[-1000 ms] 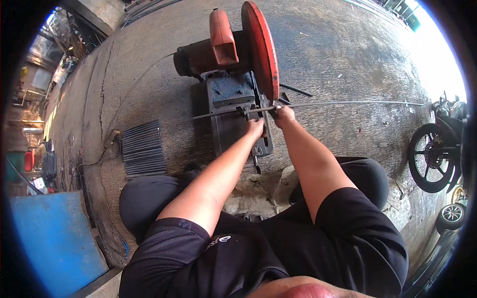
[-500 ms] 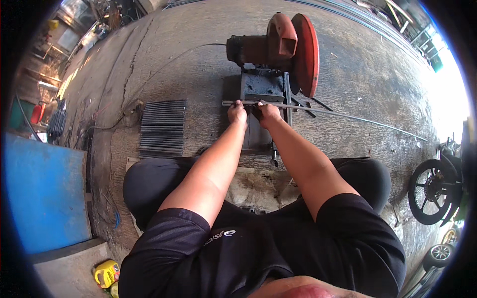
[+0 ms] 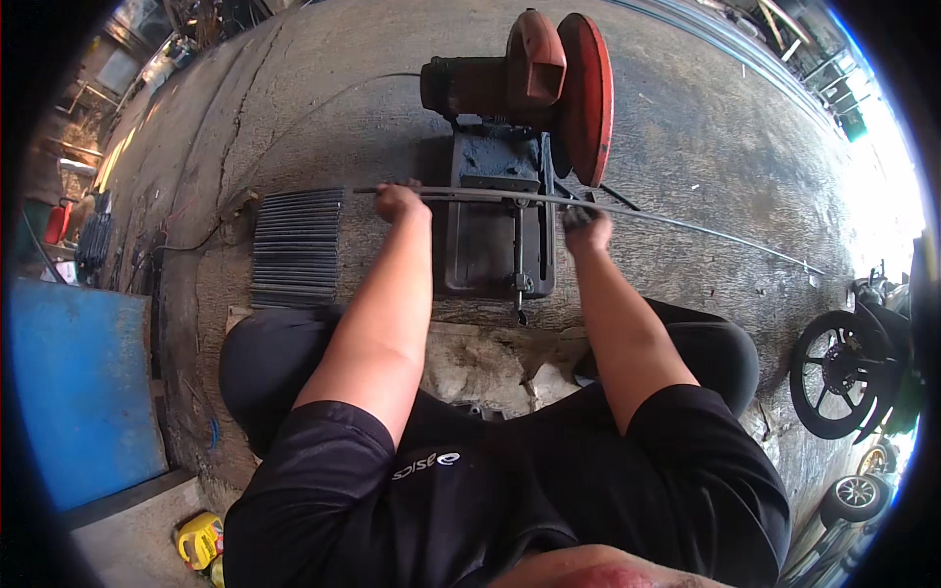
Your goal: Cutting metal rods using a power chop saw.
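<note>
A long thin metal rod [image 3: 686, 228] lies across the cut-off saw's dark base [image 3: 500, 265] and runs far out to the right. My left hand [image 3: 400, 201] is closed around the rod near its left end, just left of the saw. On the right side of the base, my right hand [image 3: 588, 230] is down beside the rod at some short dark metal pieces, its fingers curled; what they grip is unclear. Above the base stands the saw's red motor housing with a round red blade guard [image 3: 593, 103]. The clamp screw [image 3: 520, 250] points toward me.
Left of the saw, a neat row of cut metal bars [image 3: 296, 250] lies on the concrete floor. A power cable [image 3: 343, 95] trails leftward from the saw. A blue panel [image 3: 83, 387] stands at the left, a black-wheeled motorcycle [image 3: 841, 374] at the right.
My left hand has moved left along with the rod's end. My right hand has left the clamp area and shifted right to the short dark pieces. The whole view has moved slightly.
</note>
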Demonstrator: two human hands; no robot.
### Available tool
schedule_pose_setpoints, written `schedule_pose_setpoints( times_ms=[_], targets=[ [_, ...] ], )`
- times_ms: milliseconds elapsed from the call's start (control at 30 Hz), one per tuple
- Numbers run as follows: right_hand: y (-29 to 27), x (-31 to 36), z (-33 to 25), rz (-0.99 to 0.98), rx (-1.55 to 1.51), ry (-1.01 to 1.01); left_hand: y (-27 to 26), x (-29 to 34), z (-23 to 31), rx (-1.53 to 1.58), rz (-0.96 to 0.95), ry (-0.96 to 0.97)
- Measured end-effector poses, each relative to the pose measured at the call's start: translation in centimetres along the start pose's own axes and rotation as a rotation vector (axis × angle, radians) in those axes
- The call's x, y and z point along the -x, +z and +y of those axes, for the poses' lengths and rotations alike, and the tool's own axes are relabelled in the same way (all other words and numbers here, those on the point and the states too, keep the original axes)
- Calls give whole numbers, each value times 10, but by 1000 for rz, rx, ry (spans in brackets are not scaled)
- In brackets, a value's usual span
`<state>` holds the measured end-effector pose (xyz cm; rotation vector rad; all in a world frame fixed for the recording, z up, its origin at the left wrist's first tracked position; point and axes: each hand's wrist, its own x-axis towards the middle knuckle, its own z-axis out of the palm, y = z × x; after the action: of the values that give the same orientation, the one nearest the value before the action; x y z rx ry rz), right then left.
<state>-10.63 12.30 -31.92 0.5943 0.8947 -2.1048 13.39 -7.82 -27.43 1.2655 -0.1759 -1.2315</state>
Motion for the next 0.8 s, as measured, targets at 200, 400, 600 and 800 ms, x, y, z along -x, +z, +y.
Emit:
schedule_pose_setpoints(
  times_ms=[200, 400, 600, 800],
  targets=[
    [2, -47, -71, 215, -308, -39, -5, -38, 27, -141, 232, 19],
    [-14, -94, -68, 226, -13, -74, -11, -52, 14, -451, 180, -25],
    [-22, -103, -61, 274, 7, -4, -31, -47, 13, -297, 354, -107],
    [-12, -103, -47, 118, 68, 23, -65, -39, 21, -470, 489, -121]
  ],
)
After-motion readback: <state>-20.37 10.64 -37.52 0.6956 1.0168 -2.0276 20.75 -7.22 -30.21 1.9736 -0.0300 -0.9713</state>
